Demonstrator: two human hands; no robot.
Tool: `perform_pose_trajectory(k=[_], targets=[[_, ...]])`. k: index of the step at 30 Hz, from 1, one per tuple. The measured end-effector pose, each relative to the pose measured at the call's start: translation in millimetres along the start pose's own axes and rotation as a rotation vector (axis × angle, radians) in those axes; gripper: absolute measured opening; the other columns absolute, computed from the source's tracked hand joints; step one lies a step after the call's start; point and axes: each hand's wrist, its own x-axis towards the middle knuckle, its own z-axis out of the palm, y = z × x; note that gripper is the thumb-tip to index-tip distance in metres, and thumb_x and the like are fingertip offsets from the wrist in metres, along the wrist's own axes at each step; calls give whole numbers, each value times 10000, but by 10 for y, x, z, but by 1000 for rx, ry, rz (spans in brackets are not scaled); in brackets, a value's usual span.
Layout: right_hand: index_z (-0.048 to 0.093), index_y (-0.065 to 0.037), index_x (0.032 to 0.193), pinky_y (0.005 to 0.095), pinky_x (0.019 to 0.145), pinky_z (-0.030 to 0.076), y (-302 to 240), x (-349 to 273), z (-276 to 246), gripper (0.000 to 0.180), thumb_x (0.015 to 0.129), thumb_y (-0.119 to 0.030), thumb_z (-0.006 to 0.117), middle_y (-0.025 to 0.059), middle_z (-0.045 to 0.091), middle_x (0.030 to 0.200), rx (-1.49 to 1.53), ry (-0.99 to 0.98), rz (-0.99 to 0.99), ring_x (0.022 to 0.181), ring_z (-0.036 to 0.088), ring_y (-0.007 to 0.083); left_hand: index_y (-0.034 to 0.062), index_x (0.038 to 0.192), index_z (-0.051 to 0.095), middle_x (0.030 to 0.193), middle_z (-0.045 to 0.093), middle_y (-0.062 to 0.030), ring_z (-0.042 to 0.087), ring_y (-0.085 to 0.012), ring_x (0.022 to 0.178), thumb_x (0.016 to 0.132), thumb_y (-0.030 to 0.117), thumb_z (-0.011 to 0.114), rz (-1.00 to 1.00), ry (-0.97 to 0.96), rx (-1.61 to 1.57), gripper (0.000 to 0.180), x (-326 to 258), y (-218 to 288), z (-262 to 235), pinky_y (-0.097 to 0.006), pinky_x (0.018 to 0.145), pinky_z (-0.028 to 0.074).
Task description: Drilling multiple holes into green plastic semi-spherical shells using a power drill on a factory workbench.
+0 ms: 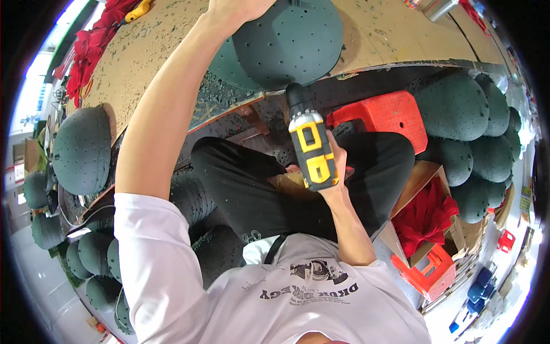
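Observation:
A dark green dome dotted with small holes lies near the edge of the workbench, with one more curved green rim showing beneath its left side. My left arm reaches far forward, and my left hand is at the dome's upper left. The top edge of the view cuts off its fingers. Between my knees and the bench, my right hand is closed round a yellow and black cordless drill. The drill's black chuck points at the dome's near edge. Whether a bit enters the dome is hidden.
Green shavings litter the tan workbench. A red plastic stool stands under its edge. Stacked green domes rise at the right, beside a cardboard box holding red cloth. Another dome sits at the left.

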Motion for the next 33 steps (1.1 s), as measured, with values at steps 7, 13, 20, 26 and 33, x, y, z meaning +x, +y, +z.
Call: perform_pose_trajectory(k=[7, 13, 20, 26, 33], targets=[[580, 5, 996, 310, 627, 555, -29, -74, 29, 332, 762, -104, 789, 108, 686, 796, -69, 75, -79, 705, 723, 269, 3, 988, 629, 981, 671, -236, 647, -395, 951, 917, 264, 566, -48, -39, -16, 278, -13, 5, -38, -487, 836, 508], [593, 6, 1106, 265, 691, 571, -241, -345, -82, 308, 838, -32, 740, 91, 736, 907, -130, 71, -65, 793, 736, 180, 2, 974, 631, 976, 674, -231, 647, -394, 956, 910, 264, 565, -49, -13, -7, 278, -37, 5, -41, -494, 832, 508], [657, -36, 1157, 344, 819, 568, -534, -719, -532, 349, 832, -122, 751, 83, 717, 1058, -622, -13, -190, 954, 703, 192, 0, 975, 632, 985, 675, -230, 640, -385, 992, 907, 268, 568, -51, 32, -45, 284, -56, -45, -5, -494, 843, 512], [739, -103, 989, 408, 824, 547, -837, -437, -993, 196, 796, -72, 757, 85, 725, 1004, -560, -39, -72, 914, 703, 276, -6, 993, 636, 978, 671, -236, 638, -389, 1000, 903, 267, 568, -52, 57, -57, 296, -63, -66, 6, -489, 857, 515], [733, -151, 943, 355, 797, 534, -1134, 105, -1099, 181, 789, -58, 755, 34, 714, 1001, -511, -150, -58, 893, 694, 226, -8, 992, 646, 974, 671, -241, 638, -391, 993, 895, 261, 565, -32, 69, -79, 296, -63, -89, -13, -493, 840, 522]])
